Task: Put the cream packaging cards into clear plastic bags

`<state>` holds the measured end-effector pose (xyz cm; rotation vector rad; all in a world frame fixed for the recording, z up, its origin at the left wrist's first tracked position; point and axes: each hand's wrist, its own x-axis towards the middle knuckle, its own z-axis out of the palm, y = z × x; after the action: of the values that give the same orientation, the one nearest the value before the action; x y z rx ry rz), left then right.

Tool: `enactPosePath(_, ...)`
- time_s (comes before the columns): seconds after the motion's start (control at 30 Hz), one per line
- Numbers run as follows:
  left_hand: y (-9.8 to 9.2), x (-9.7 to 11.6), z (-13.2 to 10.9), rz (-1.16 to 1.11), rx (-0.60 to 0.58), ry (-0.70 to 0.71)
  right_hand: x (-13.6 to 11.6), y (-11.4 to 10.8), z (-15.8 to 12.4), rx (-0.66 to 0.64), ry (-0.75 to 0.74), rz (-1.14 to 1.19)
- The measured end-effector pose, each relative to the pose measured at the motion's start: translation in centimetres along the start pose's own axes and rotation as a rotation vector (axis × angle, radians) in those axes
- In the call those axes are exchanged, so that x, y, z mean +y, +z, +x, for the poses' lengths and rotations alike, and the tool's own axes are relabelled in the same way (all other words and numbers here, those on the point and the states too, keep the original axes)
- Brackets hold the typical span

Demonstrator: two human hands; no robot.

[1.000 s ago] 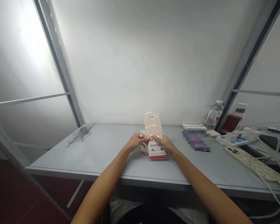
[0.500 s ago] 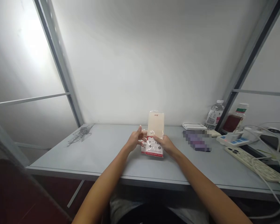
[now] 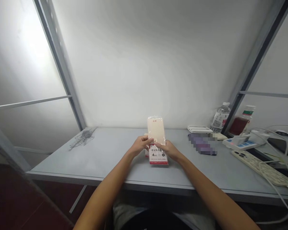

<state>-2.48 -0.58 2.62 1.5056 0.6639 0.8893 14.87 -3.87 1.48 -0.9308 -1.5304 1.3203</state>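
A clear plastic packet (image 3: 156, 130) with a beige upper part and a white label edged in red is held up above the desk, slightly tilted. My left hand (image 3: 139, 145) grips its left edge, thumb across the front and fingers behind. On the opposite side, my right hand (image 3: 171, 150) is closed round the right edge, its thumb also lying over the front. Behind the packet's left side shows a strip of a similar red-and-white packet (image 3: 146, 152), mostly hidden. The inside of the packet cannot be made out.
The grey desk (image 3: 110, 159) meets a white wall. At right are a purple blurred item (image 3: 203, 145), a white box (image 3: 199, 130), a water bottle (image 3: 221, 118), a red-brown drink bottle (image 3: 242, 121), a power strip (image 3: 240, 144), a patterned phone case (image 3: 261, 167) and loose cables.
My left hand has gone from loosely spread fingers to gripping the packet's left edge. The packet has shifted slightly left and leaned the other way. My right hand keeps its hold.
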Motion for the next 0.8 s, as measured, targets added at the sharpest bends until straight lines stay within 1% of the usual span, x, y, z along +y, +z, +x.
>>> enactPosePath(0.2, -0.24, -0.03, -0.03, 0.003, -0.011, -0.012, -0.16, 0.17, -0.24, -0.018, -0.003, -0.057)
enactPosePath(0.57, -0.35, -0.04, -0.02, -0.053, 0.015, -0.019, 0.18, 0.07, -0.17, -0.016, -0.021, -0.091)
enactPosePath(0.8, -0.32, 0.23, -0.23, -0.065, -0.029, -0.029, 0.06, 0.1, -0.23, -0.02, -0.02, -0.079)
